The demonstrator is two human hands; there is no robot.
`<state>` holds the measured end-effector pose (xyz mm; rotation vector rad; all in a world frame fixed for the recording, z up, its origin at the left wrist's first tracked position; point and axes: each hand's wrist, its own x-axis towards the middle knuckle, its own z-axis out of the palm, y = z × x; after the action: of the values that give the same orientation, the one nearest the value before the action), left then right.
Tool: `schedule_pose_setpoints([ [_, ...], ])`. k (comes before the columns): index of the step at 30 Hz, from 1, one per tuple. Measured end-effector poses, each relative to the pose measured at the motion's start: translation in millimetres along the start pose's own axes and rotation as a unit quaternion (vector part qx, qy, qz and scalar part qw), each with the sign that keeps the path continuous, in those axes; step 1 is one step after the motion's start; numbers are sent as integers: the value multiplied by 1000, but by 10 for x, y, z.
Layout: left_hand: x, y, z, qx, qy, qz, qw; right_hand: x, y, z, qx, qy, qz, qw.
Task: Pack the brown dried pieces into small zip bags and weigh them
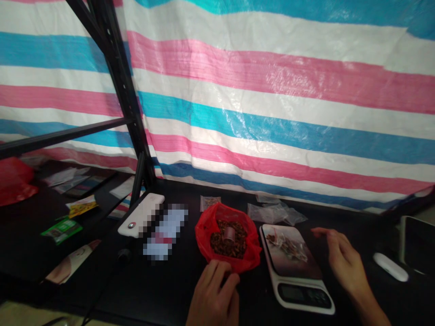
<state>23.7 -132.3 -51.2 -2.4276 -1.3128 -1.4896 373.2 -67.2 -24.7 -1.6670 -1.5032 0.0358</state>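
My left hand [215, 294] is at the near edge of a red plastic bag [252, 226], its fingers loosely bent and a gap showing before the thumb. Its fingertips overlap the bag's rim; I cannot tell whether they touch it. Brown dried pieces [219, 246] fill the rolled-open bag, and a small clear cup [229, 234] lies among them. To the right, a white kitchen scale [299, 292] carries a small clear bag of similar pieces [288, 246]. Beside the scale, my right hand [345, 260] hovers or rests with fingers stretched toward it, holding nothing visible.
Behind the scale lie empty clear bags [273, 213] and a small filled bag [210, 203]. A white power bank [141, 215] is on the left, near green [62, 229] and yellow packets [81, 206]. A white case [390, 267] lies far right. A black metal post [125, 90] rises at left.
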Motion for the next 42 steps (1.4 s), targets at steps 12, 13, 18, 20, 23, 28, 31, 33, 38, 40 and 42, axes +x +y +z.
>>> schedule_pose_setpoints([
  [12, -11, -9, 19, 8, 6, 13, 1000, -68, -295, 121, -15, -86, -120, 989],
  [13, -10, -18, 28, 13, 10, 18, 1000, -72, -358, 144, -28, -104, -141, 984],
  [18, -16, -52, 66, 33, 28, 50, 998, -68, -601, 267, -83, -160, -189, 965],
  [20, -20, -51, 67, 31, 32, 54, 998, -48, -650, 302, -77, -163, -182, 967],
  [23, 35, -30, 36, -15, 48, 53, 997, 9, -742, 320, -22, -132, -159, 978],
  [28, 522, 40, -68, -130, -18, -38, 991, 148, -1147, 353, 129, -116, -106, 979],
  [31, 951, 22, -40, -160, -57, -75, 983, 205, -1453, 513, 205, -99, -111, 967],
  [33, 1165, -50, 44, -185, -71, -71, 978, 208, -1606, 682, 239, -80, -119, 960],
  [38, 1283, -343, 254, -271, -66, -49, 959, 73, -1689, 1034, 241, -31, -131, 961],
  [40, 1230, -420, 263, -289, -72, -67, 952, -5, -1636, 1080, 229, -36, -135, 963],
  [42, 1175, -450, 244, -302, -82, -87, 946, -57, -1581, 1083, 223, -28, -135, 965],
])
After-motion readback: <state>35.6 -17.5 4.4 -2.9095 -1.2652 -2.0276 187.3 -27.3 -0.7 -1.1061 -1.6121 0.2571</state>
